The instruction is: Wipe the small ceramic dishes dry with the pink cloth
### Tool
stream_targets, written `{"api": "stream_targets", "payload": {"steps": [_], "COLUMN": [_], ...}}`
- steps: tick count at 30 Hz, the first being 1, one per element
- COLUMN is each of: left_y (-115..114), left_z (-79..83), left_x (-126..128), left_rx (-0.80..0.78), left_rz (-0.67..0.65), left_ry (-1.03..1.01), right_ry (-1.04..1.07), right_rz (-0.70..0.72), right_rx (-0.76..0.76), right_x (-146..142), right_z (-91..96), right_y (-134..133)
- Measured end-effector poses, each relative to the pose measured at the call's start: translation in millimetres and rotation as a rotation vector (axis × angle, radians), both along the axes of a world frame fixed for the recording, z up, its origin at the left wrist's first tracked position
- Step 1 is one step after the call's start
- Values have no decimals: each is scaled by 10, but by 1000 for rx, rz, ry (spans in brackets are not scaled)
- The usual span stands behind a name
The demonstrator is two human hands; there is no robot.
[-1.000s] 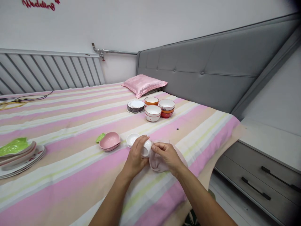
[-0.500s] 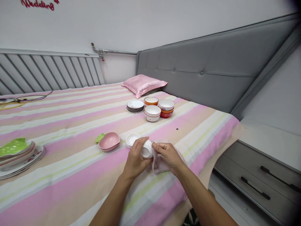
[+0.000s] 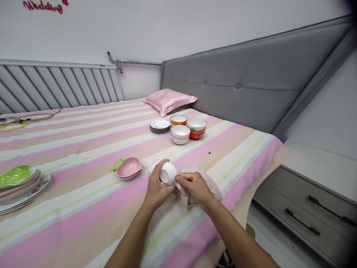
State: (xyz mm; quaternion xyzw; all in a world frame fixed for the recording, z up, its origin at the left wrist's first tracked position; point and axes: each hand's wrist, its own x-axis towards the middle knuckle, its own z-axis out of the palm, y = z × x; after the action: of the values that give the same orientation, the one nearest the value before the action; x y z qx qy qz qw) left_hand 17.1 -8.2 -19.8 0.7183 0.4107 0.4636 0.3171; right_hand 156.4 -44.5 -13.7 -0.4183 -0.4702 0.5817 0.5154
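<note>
My left hand (image 3: 156, 188) is closed round a small white cup (image 3: 168, 173), which is tipped so its base faces away from me. My right hand (image 3: 193, 187) pinches a pale pink cloth (image 3: 205, 180) against the cup's side. Both hands hover just above the striped bedspread (image 3: 83, 208). A small white dish (image 3: 153, 164) sits right behind the cup, partly hidden by my left hand. To its left lie a pink bowl (image 3: 128, 168) and a small green dish (image 3: 118, 163).
Several stacked bowls (image 3: 181, 133) and a pile of plates (image 3: 160, 126) stand further back, before a pink pillow (image 3: 170, 99). More plates with a green leaf dish (image 3: 19, 180) lie at the left edge. A grey headboard (image 3: 251, 82) and a drawer unit (image 3: 306, 212) stand to the right.
My left hand has turned the cup, so its rounded base now points up and away. My right hand has shifted the cloth along the cup's side.
</note>
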Motion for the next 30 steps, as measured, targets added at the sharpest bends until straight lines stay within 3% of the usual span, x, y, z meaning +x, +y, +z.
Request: {"api": "stream_targets", "payload": {"steps": [5,10,14,19,23,30], "left_y": [43,53,49,61,65,-18], "left_z": [57,21,-2,2,-16,10], "left_x": [-114,-152,-143,-133,-97,59], "left_rx": [305,402,421,288,43,-377], "left_rz": [-165,-254,-281,-140,-25,-47], "left_ry": [264,469,484,292,103,-280], "right_ry": [-42,-20,57,148,235,137], "right_rz": [3,-52,-32,-86,-153,-225], "right_rx": [11,45,-21,-9,-5,28], "right_x": [31,63,70,67,69,28], "right_z": [-2,-38,-42,-3,-18,-22], "right_y": [12,42,38,45,70,61]}}
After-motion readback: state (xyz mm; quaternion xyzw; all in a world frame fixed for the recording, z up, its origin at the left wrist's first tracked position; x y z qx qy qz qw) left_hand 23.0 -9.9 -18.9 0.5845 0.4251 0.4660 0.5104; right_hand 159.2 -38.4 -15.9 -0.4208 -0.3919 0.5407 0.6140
